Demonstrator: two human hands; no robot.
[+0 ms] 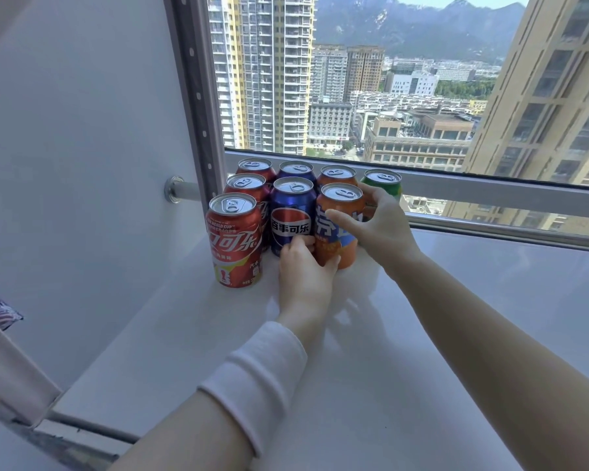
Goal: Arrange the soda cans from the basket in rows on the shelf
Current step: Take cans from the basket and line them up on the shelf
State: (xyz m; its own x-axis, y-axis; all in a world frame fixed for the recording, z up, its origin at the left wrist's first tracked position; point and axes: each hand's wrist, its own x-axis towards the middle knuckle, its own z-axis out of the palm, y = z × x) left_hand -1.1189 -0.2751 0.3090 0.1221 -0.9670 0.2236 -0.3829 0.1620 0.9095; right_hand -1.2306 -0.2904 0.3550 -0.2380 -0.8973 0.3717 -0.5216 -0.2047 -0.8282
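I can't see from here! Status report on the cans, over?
Left hand and right hand grip front orange metal soda can. Upright on white shelf. Nothing blocking.

A glossy white shelf [524, 283] carries eight upright aluminium soda cans, packed close together at its far left corner. Three red cola cans [233, 239] form the left column and two blue cola cans [291, 215] the next. The front orange can [346, 248] stands before a rear orange can [337, 173], and a single green can [385, 188] stands at the back right.
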